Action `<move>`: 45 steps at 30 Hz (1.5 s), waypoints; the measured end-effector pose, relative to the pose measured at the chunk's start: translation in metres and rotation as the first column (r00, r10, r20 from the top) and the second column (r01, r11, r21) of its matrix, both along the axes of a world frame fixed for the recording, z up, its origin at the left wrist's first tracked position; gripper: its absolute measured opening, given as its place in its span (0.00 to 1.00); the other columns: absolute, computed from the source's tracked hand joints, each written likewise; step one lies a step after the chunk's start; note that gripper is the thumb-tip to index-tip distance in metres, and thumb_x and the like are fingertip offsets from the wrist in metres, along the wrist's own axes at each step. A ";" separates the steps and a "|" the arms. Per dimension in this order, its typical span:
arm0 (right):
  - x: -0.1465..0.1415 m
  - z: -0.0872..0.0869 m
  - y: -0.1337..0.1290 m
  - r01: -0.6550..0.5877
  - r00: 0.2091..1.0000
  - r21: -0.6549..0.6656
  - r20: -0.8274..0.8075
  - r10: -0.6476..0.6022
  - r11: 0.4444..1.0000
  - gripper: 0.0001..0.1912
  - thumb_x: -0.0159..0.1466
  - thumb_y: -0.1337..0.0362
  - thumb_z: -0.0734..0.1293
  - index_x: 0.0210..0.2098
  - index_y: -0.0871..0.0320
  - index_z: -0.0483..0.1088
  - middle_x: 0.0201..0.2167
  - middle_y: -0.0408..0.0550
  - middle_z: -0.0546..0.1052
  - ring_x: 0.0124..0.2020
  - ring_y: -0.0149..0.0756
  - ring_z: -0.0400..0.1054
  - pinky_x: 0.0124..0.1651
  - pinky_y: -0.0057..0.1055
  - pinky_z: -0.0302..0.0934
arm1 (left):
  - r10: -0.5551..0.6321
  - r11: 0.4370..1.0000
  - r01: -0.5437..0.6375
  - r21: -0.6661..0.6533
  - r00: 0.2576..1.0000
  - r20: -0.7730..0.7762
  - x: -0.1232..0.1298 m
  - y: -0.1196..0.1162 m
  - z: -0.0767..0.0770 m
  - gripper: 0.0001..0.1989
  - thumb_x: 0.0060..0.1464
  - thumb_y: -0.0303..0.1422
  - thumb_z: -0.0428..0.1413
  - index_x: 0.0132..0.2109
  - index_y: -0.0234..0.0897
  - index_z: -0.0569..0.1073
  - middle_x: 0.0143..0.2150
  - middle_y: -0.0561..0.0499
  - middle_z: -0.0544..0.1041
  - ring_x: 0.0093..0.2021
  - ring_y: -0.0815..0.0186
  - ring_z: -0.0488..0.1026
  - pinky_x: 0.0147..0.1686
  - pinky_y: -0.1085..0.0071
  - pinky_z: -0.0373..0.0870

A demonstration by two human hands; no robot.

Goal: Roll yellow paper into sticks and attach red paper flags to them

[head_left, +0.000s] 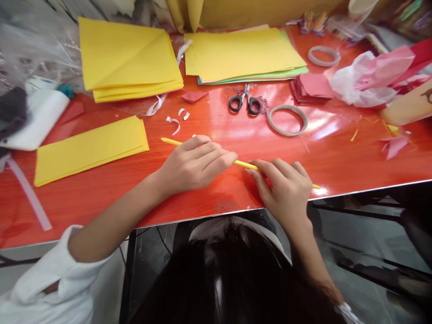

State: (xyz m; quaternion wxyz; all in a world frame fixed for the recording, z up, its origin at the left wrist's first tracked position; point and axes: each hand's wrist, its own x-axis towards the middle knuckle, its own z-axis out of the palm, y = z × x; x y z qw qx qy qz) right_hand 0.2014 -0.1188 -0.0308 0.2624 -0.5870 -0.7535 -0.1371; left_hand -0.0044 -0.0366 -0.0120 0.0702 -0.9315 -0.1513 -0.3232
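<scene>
A thin yellow paper roll (245, 164) lies slantwise near the front of the red table, its two ends showing beyond my hands. My left hand (194, 164) rests over its left part with the fingers closed together on it. Thumb and fingers of my right hand (285, 184) pinch the roll farther right, close to the table's front edge. Folded yellow paper strips (91, 148) lie left of my left hand. Beyond my hands are scissors (245, 100) with black handles and a roll of tape (286, 120).
Two stacks of yellow sheets (128, 58) and coloured paper (243, 54) line the back. A second tape roll (323, 56), red paper pieces (310, 87) and crumpled pink-white tissue (364, 78) sit at the right. White scraps (173, 125) lie behind my left hand. Another person's arm (408, 105) reaches in at right.
</scene>
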 end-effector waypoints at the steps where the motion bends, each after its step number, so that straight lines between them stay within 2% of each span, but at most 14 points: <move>1: 0.000 0.000 0.000 0.006 1.000 0.001 0.007 -0.006 1.000 0.09 0.63 0.59 0.62 0.39 0.55 0.71 0.25 0.43 0.73 0.25 0.30 0.62 0.34 0.31 0.51 | 0.016 1.000 -0.016 -0.011 1.000 -0.010 0.000 0.000 0.000 0.09 0.60 0.29 0.49 0.48 0.39 0.66 0.38 0.53 0.77 0.40 0.70 0.74 0.44 0.69 0.65; 11: 0.002 0.001 0.001 -0.006 0.999 -0.019 -0.051 0.005 1.000 0.11 0.63 0.59 0.62 0.41 0.57 0.71 0.26 0.43 0.71 0.29 0.32 0.63 0.37 0.32 0.51 | 0.049 0.997 -0.051 -0.051 0.998 -0.038 0.004 -0.004 0.002 0.11 0.60 0.26 0.48 0.50 0.36 0.65 0.41 0.50 0.77 0.41 0.68 0.73 0.41 0.71 0.64; 15: 0.001 0.000 0.002 -0.007 0.999 0.015 -0.048 0.008 1.000 0.11 0.64 0.61 0.62 0.43 0.56 0.71 0.28 0.44 0.71 0.30 0.32 0.63 0.38 0.33 0.51 | 0.072 0.996 -0.073 -0.050 0.997 -0.037 0.005 -0.005 0.004 0.11 0.60 0.30 0.50 0.49 0.33 0.66 0.42 0.48 0.77 0.42 0.67 0.73 0.41 0.70 0.64; 19: 0.001 -0.001 0.002 0.027 0.998 0.040 -0.063 -0.025 0.999 0.08 0.64 0.63 0.62 0.40 0.55 0.71 0.28 0.44 0.71 0.30 0.32 0.63 0.40 0.33 0.52 | 0.177 0.973 -0.182 -0.145 0.983 -0.043 0.006 -0.003 0.007 0.10 0.61 0.34 0.48 0.44 0.34 0.70 0.40 0.49 0.78 0.38 0.67 0.73 0.38 0.70 0.64; 22: 0.001 -0.002 0.002 0.031 0.997 0.049 -0.065 -0.028 0.998 0.08 0.64 0.63 0.62 0.40 0.55 0.71 0.29 0.44 0.71 0.30 0.32 0.64 0.40 0.33 0.53 | 0.191 0.954 -0.208 -0.215 0.977 -0.096 0.005 -0.002 0.009 0.12 0.62 0.36 0.47 0.40 0.36 0.72 0.34 0.52 0.78 0.33 0.69 0.72 0.36 0.70 0.62; 29: 0.001 -0.003 0.002 0.009 0.995 0.044 -0.097 -0.005 0.999 0.08 0.63 0.64 0.63 0.40 0.53 0.72 0.29 0.44 0.72 0.30 0.32 0.64 0.40 0.34 0.54 | 0.105 0.991 -0.119 -0.069 0.978 -0.180 0.004 -0.002 0.006 0.11 0.61 0.34 0.47 0.38 0.34 0.72 0.32 0.50 0.75 0.33 0.68 0.70 0.34 0.70 0.63; 32: 0.000 -0.004 -0.002 0.059 0.977 0.106 -0.210 -0.036 0.993 0.13 0.62 0.65 0.64 0.47 0.52 0.69 0.37 0.48 0.72 0.39 0.37 0.66 0.45 0.37 0.56 | 0.141 0.990 -0.134 0.045 0.966 -0.214 0.002 -0.001 0.005 0.10 0.61 0.31 0.46 0.39 0.33 0.71 0.30 0.49 0.74 0.32 0.67 0.69 0.33 0.70 0.63; 34: 0.001 -0.004 -0.005 0.136 0.926 0.211 -0.375 -0.048 0.968 0.16 0.60 0.65 0.66 0.48 0.53 0.69 0.42 0.51 0.71 0.45 0.40 0.65 0.48 0.39 0.57 | 0.230 0.972 -0.216 0.090 0.956 -0.183 0.002 -0.001 0.006 0.10 0.61 0.31 0.46 0.39 0.32 0.71 0.29 0.50 0.73 0.31 0.68 0.69 0.30 0.72 0.62; 36: 0.005 -0.004 -0.006 0.152 0.802 0.212 -0.598 0.004 0.965 0.12 0.61 0.65 0.65 0.44 0.54 0.70 0.39 0.50 0.72 0.44 0.39 0.66 0.46 0.38 0.60 | 0.319 0.948 -0.317 0.040 0.943 -0.098 0.001 -0.001 0.009 0.10 0.62 0.31 0.46 0.40 0.31 0.70 0.31 0.50 0.73 0.30 0.70 0.69 0.28 0.74 0.61; 37: 0.008 -0.003 -0.005 0.104 0.698 0.150 -0.715 0.036 0.983 0.09 0.62 0.63 0.64 0.42 0.54 0.71 0.36 0.48 0.73 0.40 0.36 0.68 0.42 0.36 0.63 | 0.347 0.938 -0.348 -0.007 0.936 -0.058 0.001 -0.002 0.010 0.10 0.62 0.31 0.45 0.41 0.32 0.69 0.32 0.50 0.73 0.30 0.71 0.69 0.28 0.76 0.61; 39: 0.013 0.002 -0.001 -0.099 0.432 -0.025 -0.902 0.020 0.995 0.11 0.65 0.59 0.59 0.42 0.54 0.70 0.33 0.47 0.74 0.32 0.33 0.69 0.31 0.31 0.64 | 0.343 0.936 -0.344 -0.076 0.939 -0.024 0.002 -0.004 0.012 0.10 0.63 0.31 0.45 0.43 0.32 0.69 0.33 0.50 0.73 0.30 0.73 0.69 0.27 0.78 0.62; 41: 0.017 0.009 0.005 -0.301 0.236 -0.116 -0.971 -0.044 0.947 0.15 0.64 0.54 0.59 0.45 0.53 0.68 0.39 0.49 0.75 0.30 0.32 0.70 0.24 0.28 0.63 | 0.281 0.955 -0.285 -0.081 0.958 -0.058 0.002 -0.006 0.013 0.10 0.62 0.31 0.46 0.45 0.32 0.69 0.34 0.50 0.74 0.30 0.74 0.70 0.26 0.79 0.62; 43: 0.018 0.016 0.014 -0.387 0.172 -0.131 -0.983 -0.068 0.913 0.15 0.62 0.54 0.62 0.46 0.52 0.68 0.42 0.49 0.74 0.31 0.32 0.71 0.23 0.27 0.63 | 0.217 0.969 -0.227 -0.098 0.971 -0.102 0.002 -0.008 0.013 0.11 0.62 0.30 0.46 0.48 0.32 0.68 0.36 0.49 0.75 0.32 0.72 0.71 0.28 0.78 0.64; 45: 0.018 0.022 0.024 -0.377 0.170 -0.111 -0.984 -0.050 0.919 0.11 0.61 0.57 0.64 0.42 0.53 0.70 0.39 0.47 0.75 0.31 0.31 0.71 0.26 0.27 0.65 | 0.186 0.961 -0.201 -0.190 0.978 -0.093 0.003 -0.009 0.014 0.12 0.62 0.30 0.46 0.49 0.32 0.67 0.38 0.48 0.75 0.35 0.71 0.72 0.32 0.76 0.67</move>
